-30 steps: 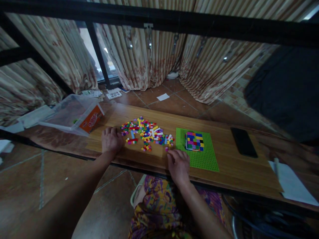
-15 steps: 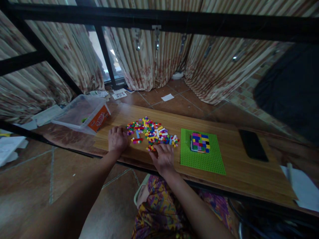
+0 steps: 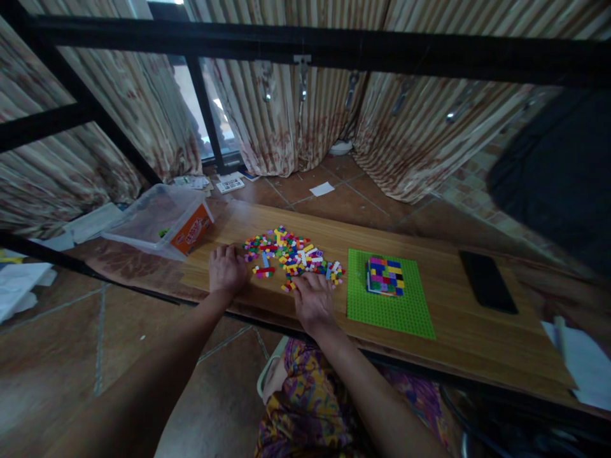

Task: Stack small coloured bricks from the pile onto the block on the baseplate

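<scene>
Worktop (image 3: 453, 331): long wooden board, running from left to right across the view.

Bricks (image 3: 291, 250): loose pile of small multi-coloured pieces, left of centre on the worktop, between the box and the baseplate.

Left hand (image 3: 226, 270): palm down on the worktop, fingers loosely bent, at the left edge of the bricks. Fingertips lie just beside the outermost pieces. Nothing is held.

Right hand (image 3: 312, 296): palm down, fingers stretched forward into the near edge of the bricks and touching them. Fingertips cover a few pieces; whether one is pinched cannot be told.

Baseplate (image 3: 396, 312): flat green studded plate, just right of the bricks, apart from both hands.

Block (image 3: 386, 275): rectangular stack of joined bricks in mixed colours, standing on the far middle of the baseplate.

Phone (image 3: 487, 281): dark, screen up, well right of the baseplate.

Box (image 3: 157, 219): clear plastic tub with an orange label, tilted, at the left end of the worktop; a few small pieces show inside.

Paper (image 3: 585, 369): white sheet at the far right end.

Curtains (image 3: 286, 121): striped, hanging behind the worktop down to the tiled floor (image 3: 344, 203).

Frame (image 3: 334, 48): black bar crossing the top of the view.
</scene>
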`<state>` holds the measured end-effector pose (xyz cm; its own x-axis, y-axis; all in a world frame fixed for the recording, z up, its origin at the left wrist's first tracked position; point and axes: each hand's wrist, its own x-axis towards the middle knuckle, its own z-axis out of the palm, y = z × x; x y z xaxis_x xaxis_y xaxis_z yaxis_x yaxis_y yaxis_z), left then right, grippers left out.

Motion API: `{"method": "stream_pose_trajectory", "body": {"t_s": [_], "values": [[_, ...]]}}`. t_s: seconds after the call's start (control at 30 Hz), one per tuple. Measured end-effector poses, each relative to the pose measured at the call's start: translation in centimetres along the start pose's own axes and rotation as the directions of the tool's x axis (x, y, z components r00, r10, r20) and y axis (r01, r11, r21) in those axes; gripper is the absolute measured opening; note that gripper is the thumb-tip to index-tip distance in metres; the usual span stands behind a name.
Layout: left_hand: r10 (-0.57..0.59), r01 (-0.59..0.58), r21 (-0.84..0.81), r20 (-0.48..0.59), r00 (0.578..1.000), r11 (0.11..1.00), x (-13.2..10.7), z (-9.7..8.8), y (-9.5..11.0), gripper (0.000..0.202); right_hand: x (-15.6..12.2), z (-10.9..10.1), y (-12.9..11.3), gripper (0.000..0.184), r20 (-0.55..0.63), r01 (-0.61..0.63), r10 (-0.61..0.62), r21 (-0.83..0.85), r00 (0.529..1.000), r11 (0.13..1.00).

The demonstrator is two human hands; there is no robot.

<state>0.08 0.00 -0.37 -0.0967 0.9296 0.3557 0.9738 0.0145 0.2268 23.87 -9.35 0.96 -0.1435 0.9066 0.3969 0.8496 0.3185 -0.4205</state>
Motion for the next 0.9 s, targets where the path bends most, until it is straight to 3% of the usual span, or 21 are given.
{"method": "stream_pose_trajectory", "body": {"t_s": [0.2, 0.43, 0.9], "values": [[0.014, -0.014, -0.002, 0.001, 1.0, 1.0, 0.0, 0.1, -0.1, 0.037, 0.1, 0.3, 0.4, 0.014, 0.039, -0.03, 0.031, -0.037, 0.999, 0.999], [0.022, -0.022, 0.002, -0.005, 1.0, 1.0, 0.1, 0.0, 0.0, 0.034, 0.0, -1.2, 1.8, 0.009, 0.047, -0.104, 0.11, -0.1, 0.993, 0.989], [0.01, -0.01, 0.0, -0.013, 1.0, 1.0, 0.1, 0.2, 0.0, 0.038, -1.6, -1.8, 2.9, 0.018, -0.04, -0.129, 0.132, 0.073, 0.99, 0.989]]}}
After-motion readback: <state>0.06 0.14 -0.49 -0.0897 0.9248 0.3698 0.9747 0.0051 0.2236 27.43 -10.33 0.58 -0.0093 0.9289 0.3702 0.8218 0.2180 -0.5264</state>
